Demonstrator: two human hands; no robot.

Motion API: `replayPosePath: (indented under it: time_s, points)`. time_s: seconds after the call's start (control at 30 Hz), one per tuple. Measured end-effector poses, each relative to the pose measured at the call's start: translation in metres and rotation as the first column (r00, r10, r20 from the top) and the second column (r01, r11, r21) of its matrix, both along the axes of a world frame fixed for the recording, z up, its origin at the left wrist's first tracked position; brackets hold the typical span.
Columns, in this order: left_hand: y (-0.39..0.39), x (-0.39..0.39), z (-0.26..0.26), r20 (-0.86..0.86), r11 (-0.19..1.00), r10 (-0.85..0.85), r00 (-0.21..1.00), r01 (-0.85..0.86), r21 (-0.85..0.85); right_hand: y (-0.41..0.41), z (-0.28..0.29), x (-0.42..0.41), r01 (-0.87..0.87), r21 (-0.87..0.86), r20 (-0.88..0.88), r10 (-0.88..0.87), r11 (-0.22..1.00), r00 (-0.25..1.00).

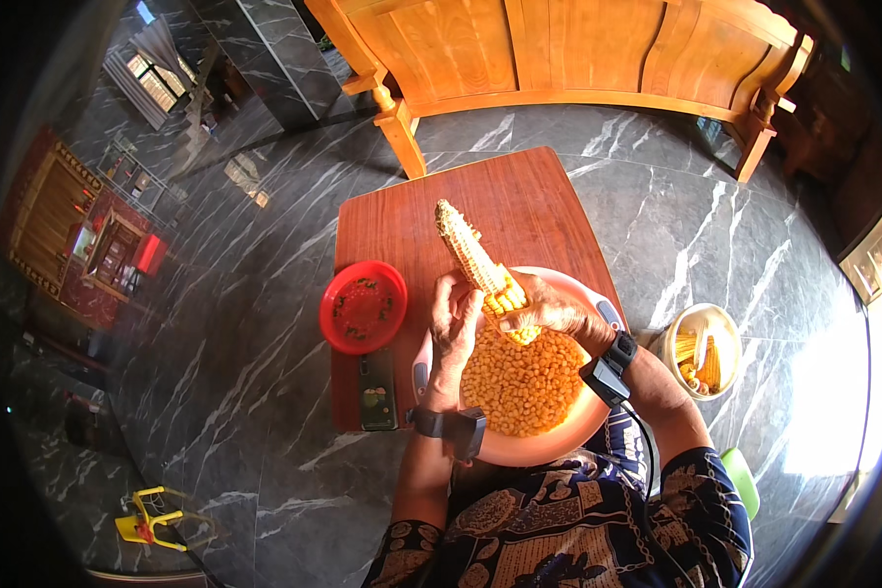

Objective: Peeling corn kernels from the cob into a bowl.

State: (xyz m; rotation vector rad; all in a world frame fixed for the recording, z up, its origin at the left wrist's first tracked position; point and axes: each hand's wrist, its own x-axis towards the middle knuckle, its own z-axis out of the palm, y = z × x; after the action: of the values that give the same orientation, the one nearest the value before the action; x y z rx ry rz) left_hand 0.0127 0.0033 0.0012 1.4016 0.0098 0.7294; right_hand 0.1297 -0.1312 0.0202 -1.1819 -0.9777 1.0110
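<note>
A partly stripped corn cob (472, 253) slants over a pink basin (536, 450), its bare end pointing away from me. Yellow kernels still cover its near end. My right hand (555, 305) is wrapped around that near end, thumb across the kernels. On the cob's left side, my left hand (454, 323) has its thumb and curled fingers against it; part of these fingers is hidden. Loose corn kernels (522, 386) fill much of the basin below both hands. Each wrist wears a black strapped device.
The basin overlaps a low wooden table (411, 228). At its left are a red plastic bowl (364, 309) and a dark phone-like object (377, 393). A white bucket (735, 345) with cobs stands on the floor at right. Beyond is a wooden bench (558, 51).
</note>
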Motion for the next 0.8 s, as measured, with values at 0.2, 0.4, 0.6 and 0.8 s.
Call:
replayPosePath:
  time_s: [0.2,0.4,0.6,0.8]
  points:
    - [0.003,0.004,-0.007,-0.009,1.000,-0.014,1.000,0.014,0.015,-0.001,0.001,-0.002,0.032,0.014,0.020,-0.032,0.999,0.999]
    - [0.006,0.002,-0.010,-0.057,0.995,0.012,0.998,-0.006,0.103,0.000,0.002,-0.006,0.027,-0.028,0.006,-0.027,0.999,1.000]
    - [-0.002,0.002,-0.011,-0.060,0.998,0.064,0.996,-0.063,0.020,0.004,-0.015,-0.002,0.066,0.044,-0.034,-0.065,0.997,0.997]
    - [-0.015,-0.002,-0.001,0.179,0.739,0.535,0.826,-0.560,0.374,0.004,-0.014,-0.003,0.119,0.021,-0.001,-0.119,0.993,0.993]
